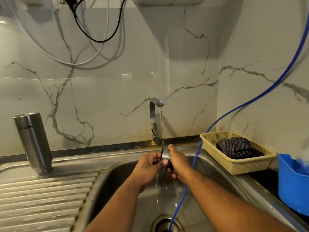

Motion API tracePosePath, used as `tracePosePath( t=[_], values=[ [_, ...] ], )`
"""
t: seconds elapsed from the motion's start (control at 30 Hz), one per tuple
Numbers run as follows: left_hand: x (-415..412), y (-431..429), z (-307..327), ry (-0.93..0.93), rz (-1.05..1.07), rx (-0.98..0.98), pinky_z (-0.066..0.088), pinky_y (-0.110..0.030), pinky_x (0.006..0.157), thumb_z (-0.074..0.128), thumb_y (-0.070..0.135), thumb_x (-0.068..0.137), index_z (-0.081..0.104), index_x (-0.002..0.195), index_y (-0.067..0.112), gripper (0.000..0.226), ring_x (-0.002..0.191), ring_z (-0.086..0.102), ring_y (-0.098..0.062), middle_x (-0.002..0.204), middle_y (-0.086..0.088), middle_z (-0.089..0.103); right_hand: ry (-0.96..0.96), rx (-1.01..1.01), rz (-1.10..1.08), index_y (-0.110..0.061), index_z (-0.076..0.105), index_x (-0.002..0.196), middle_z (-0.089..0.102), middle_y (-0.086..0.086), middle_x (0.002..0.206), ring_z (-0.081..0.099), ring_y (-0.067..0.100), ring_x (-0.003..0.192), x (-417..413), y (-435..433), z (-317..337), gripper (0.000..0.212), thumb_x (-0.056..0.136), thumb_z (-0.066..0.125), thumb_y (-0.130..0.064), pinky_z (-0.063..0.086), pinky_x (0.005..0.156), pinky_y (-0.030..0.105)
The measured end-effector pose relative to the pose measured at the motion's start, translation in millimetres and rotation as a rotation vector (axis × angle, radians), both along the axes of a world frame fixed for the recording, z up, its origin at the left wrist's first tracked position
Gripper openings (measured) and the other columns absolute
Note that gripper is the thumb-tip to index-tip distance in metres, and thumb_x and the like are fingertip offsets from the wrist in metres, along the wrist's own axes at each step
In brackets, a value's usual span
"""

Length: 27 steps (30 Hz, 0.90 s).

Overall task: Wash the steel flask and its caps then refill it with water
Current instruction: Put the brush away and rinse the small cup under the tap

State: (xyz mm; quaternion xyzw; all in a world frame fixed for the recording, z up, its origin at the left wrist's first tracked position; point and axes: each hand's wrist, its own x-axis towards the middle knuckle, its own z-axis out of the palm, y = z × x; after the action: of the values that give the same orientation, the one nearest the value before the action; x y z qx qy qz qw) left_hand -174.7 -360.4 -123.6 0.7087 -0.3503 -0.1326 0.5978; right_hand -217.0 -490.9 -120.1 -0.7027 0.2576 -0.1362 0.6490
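Holding SS cap [165, 154] under running tap [154, 121].

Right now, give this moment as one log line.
left hand and right hand: gripping round steel cap under running chrome tap | cylindrical steel flask: inverted on ribbed drainboard

brushed steel flask [34, 141] looks satin matt, the dull stainless sink [117, 178] has a ribbed drainer, glossy veined marble wall tiles [117, 81], woven beige plastic basket [237, 163], striped cloth [237, 148] inside.
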Motion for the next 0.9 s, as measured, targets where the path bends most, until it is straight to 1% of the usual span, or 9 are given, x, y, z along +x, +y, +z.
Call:
tracePosePath(
  t=[0.1,0.2,0.27,0.33,0.47,0.6,0.67,0.77,0.9],
  values=[
    [-4,-5,2,0.158,0.047,-0.067,0.056,-0.034,0.089,0.048,0.027,0.107,0.071,0.111,0.008,0.029,0.094,0.073,-0.019,0.1,-0.012,0.076,-0.07,-0.384,-0.031,-0.025,0.062,0.111,0.066,-0.001,0.088,0.063,0.012,0.076,3,2,-4,0.048,0.104,0.032,-0.062,0.047,0.06,0.025],
    [-3,-8,4,0.302,0.071,-0.137,0.056,-0.045,0.096,0.045,0.03,0.108,0.071,0.113,0.01,0.033,0.102,0.071,-0.028,0.104,-0.012,0.076,-0.18,-0.506,0.044,-0.031,0.055,0.118,0.065,-0.004,0.102,0.059,0.005,0.087,-1,5,-6,0.034,0.106,0.035,-0.055,0.046,0.069,0.024],
    [-2,-7,2,0.288,0.059,-0.15,0.057,-0.045,0.097,0.048,0.026,0.107,0.07,0.115,0.012,0.027,0.106,0.071,-0.028,0.107,-0.01,0.076,-0.225,-0.454,0.082,-0.033,0.053,0.124,0.061,-0.006,0.108,0.056,0.002,0.092,-1,5,-7,0.027,0.108,0.037,-0.047,0.043,0.069,0.022],
    [-2,-3,0,0.194,0.042,-0.12,0.059,-0.033,0.087,0.05,0.019,0.106,0.068,0.116,0.011,0.022,0.102,0.073,-0.022,0.106,-0.01,0.076,-0.211,-0.325,0.054,-0.031,0.055,0.12,0.061,-0.005,0.101,0.057,0.007,0.086,2,5,-5,0.026,0.108,0.037,-0.045,0.043,0.066,0.024],
    [-4,0,1,-0.061,-0.003,0.019,0.053,-0.03,0.093,0.054,0.01,0.103,0.071,0.112,0.017,0.021,0.1,0.071,-0.014,0.102,-0.001,0.077,-0.015,0.087,0.04,-0.011,0.063,0.105,0.062,0.007,0.067,0.045,0.013,0.044,4,-7,-4,0.052,0.106,0.031,-0.052,0.031,0.038,0.021],
    [-7,-1,-1,-0.051,-0.013,0.042,0.053,-0.03,0.094,0.054,0.012,0.103,0.069,0.115,0.017,0.02,0.102,0.07,-0.016,0.104,-0.003,0.076,0.037,0.107,0.058,-0.008,0.066,0.101,0.061,0.006,0.066,0.042,0.012,0.041,1,-11,-2,0.062,0.104,0.032,-0.06,0.029,0.037,0.02],
    [-10,-2,-1,0.104,-0.003,-0.045,0.054,-0.033,0.093,0.055,0.021,0.102,0.067,0.118,0.014,0.021,0.1,0.072,-0.018,0.104,-0.006,0.076,-0.022,-0.01,0.005,-0.013,0.065,0.107,0.066,0.005,0.075,0.053,0.014,0.052,3,-7,-1,0.055,0.103,0.039,-0.061,0.039,0.044,0.023],
    [-10,-4,5,0.381,0.093,-0.194,0.058,-0.038,0.09,0.053,0.036,0.103,0.07,0.112,0.011,0.032,0.1,0.072,-0.025,0.102,-0.01,0.076,-0.096,-0.199,0.034,-0.025,0.055,0.126,0.066,0.001,0.112,0.062,0.016,0.09,4,0,-4,0.044,0.096,0.06,-0.057,0.047,0.063,0.023],
    [-3,-4,7,0.527,0.234,-0.241,0.054,-0.049,0.101,0.053,0.038,0.104,0.069,0.111,0.01,0.033,0.106,0.068,-0.032,0.108,-0.015,0.074,-0.185,-0.315,0.156,-0.036,0.051,0.139,0.054,-0.007,0.13,0.054,0.013,0.115,2,-2,-6,0.061,0.086,0.08,-0.029,0.05,0.082,0.021]
  ],
)
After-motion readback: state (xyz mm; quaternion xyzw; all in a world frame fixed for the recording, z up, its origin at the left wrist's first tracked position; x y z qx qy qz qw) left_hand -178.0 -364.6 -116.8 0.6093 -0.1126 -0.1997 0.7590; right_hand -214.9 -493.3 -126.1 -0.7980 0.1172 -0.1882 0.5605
